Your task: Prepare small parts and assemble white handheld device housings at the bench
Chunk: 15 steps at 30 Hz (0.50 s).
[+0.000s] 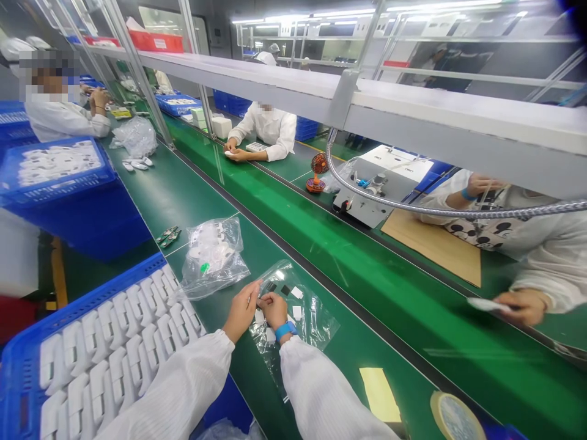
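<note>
- On the green bench [151, 195], near side of the green belt [330, 238]: my work spot; white shelf [257, 76] overhead, ppl in white at far L [62, 116], far side [275, 131] & R [541, 256].
- L hand [241, 311]: fingers drawn in close by the R fingertips, over the clear bag [316, 321]; can't tell if they pinch anything.
- R hand [275, 310], blue wristband [286, 330]: fingers curled, mostly closed, above same bag; any pc. held is hidden.
- That bag: flat under my hands, w/ small white squares [297, 293] & dark ones [285, 289].
- Bag no. 2 [233, 278], just L: white pcs., green dot.
- Near L, blue crate [13, 385]: white shells [110, 330] in rows.
- Far L, 2nd blue crate [64, 205]: white parts [59, 162], heaped.
- Near R: yellow paper [378, 391], tape roll [456, 415].
</note>
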### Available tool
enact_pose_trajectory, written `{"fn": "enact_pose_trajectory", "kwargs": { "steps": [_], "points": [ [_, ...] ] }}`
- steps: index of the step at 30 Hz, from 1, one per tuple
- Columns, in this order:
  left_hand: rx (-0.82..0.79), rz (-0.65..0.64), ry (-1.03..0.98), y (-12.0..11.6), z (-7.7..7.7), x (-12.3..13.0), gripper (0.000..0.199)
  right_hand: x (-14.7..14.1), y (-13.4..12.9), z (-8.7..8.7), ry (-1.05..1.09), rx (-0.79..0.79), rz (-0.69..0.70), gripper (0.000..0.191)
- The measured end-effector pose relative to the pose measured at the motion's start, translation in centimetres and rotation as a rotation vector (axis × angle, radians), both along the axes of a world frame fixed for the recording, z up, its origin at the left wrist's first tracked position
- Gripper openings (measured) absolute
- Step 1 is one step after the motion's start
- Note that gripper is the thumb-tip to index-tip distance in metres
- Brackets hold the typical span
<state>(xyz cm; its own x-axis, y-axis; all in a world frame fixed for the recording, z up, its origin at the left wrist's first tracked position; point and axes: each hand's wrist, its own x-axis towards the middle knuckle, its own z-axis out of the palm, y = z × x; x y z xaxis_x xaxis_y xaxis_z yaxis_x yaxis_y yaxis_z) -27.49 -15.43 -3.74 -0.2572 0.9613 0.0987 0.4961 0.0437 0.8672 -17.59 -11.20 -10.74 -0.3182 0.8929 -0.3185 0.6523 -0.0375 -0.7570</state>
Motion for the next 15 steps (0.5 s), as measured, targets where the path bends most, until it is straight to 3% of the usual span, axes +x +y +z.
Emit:
{"fn": "enact_pose_trajectory", "kwargs": {
  "steps": [10, 15],
  "points": [
    [-0.011, -0.081, 0.133, -0.6, -0.4, 1.2, 0.032, -0.6, -0.4, 0.9, 0.041, 0.098, -0.061, 0.022],
    [-0.03, -0.177, 0.261, -1.3, -1.0, 2.5, 0.037, 1.7, -0.7, 1.2, 0.054, 0.151, -0.085, 0.02]
  ]
}}
